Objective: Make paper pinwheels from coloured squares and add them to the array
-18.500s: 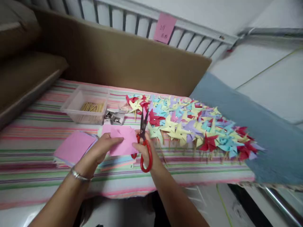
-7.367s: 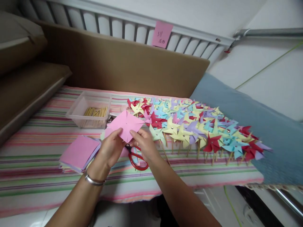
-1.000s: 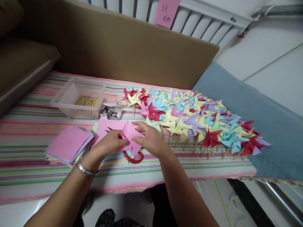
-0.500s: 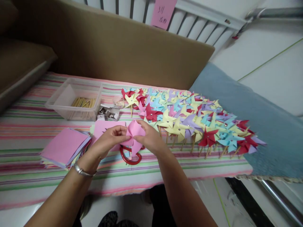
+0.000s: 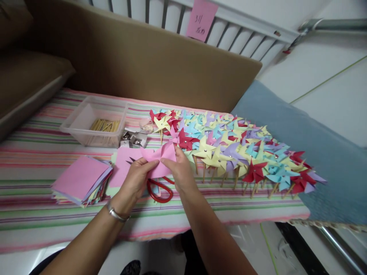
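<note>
Both hands pinch a pink paper pinwheel [image 5: 156,156], its blades partly folded toward the middle. My left hand [image 5: 140,172] grips its left side with the thumb near the centre. On the right, my right hand [image 5: 180,166] closes on the other side, thumb also near the centre. Beneath them lie scissors with red handles [image 5: 160,198], their dark tip poking out left of the pinwheel. Under the scissors is a pink paper sheet [image 5: 120,164]. A stack of coloured square papers [image 5: 78,179] sits to the left.
A clear plastic box [image 5: 83,130] holds thin wooden sticks [image 5: 105,125]. Beside it stands a small white box with metal pieces [image 5: 134,138]. Many finished pinwheels on sticks [image 5: 223,149] cover the right side of the striped cloth [image 5: 34,168]. Brown cardboard [image 5: 149,61] stands behind.
My left hand has shifted from the pinwheel's upper left to its lower left, and the paper has turned and spread wider. The view has moved slightly.
</note>
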Demonstrator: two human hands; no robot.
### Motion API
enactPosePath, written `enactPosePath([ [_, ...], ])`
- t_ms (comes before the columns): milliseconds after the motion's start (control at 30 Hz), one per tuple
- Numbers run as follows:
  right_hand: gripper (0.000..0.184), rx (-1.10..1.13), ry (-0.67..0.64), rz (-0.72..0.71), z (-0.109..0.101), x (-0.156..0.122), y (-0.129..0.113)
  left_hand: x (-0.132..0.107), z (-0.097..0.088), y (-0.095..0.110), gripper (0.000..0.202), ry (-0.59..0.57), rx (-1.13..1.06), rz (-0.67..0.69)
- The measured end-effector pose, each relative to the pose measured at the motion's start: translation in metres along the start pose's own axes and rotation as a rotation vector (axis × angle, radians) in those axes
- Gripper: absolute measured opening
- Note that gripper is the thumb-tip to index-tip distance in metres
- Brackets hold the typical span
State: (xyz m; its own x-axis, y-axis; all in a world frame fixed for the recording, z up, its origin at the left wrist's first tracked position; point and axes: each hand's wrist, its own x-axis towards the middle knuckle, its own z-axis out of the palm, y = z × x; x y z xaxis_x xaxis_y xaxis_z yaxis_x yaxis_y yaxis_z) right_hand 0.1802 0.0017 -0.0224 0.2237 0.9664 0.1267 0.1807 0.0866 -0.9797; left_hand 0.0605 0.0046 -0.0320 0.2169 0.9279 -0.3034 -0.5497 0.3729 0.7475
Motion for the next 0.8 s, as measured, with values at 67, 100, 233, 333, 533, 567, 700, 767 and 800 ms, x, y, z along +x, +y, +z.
enactPosePath([
  [67, 0.047, 0.119, -0.045, 0.094, 0.002, -0.001, -0.002, 0.001, -0.003, 0.004, 0.018, 0.021, 0.015, 0.016],
  [100, 0.048, 0.144, -0.068, 0.134, 0.002, -0.001, -0.004, 0.002, -0.004, 0.007, 0.018, 0.031, 0.024, 0.028],
  [233, 0.048, -0.111, -0.012, -0.001, -0.002, -0.006, -0.011, 0.005, -0.015, 0.025, 0.016, 0.111, 0.061, 0.072],
  [333, 0.035, -0.395, -0.034, -0.362, -0.004, -0.012, -0.015, 0.007, -0.027, 0.04, 0.017, 0.183, 0.075, 0.113],
  [533, 0.042, -0.635, -0.268, -0.617, 0.004, -0.02, -0.012, 0.007, -0.039, 0.054, 0.02, 0.214, 0.106, 0.151],
  [567, 0.041, -0.651, -0.272, -0.614, 0.006, -0.02, -0.011, 0.006, -0.038, 0.054, 0.02, 0.211, 0.121, 0.147],
  [700, 0.023, -0.661, -0.218, -0.618, 0.009, -0.019, -0.008, 0.004, -0.036, 0.053, 0.017, 0.192, 0.186, 0.133],
  [767, 0.016, -0.648, -0.199, -0.624, 0.009, -0.018, -0.008, 0.004, -0.035, 0.053, 0.015, 0.21, 0.233, 0.112],
  [800, 0.015, -0.638, -0.194, -0.625, 0.009, -0.017, -0.008, 0.004, -0.036, 0.052, 0.015, 0.225, 0.257, 0.105],
])
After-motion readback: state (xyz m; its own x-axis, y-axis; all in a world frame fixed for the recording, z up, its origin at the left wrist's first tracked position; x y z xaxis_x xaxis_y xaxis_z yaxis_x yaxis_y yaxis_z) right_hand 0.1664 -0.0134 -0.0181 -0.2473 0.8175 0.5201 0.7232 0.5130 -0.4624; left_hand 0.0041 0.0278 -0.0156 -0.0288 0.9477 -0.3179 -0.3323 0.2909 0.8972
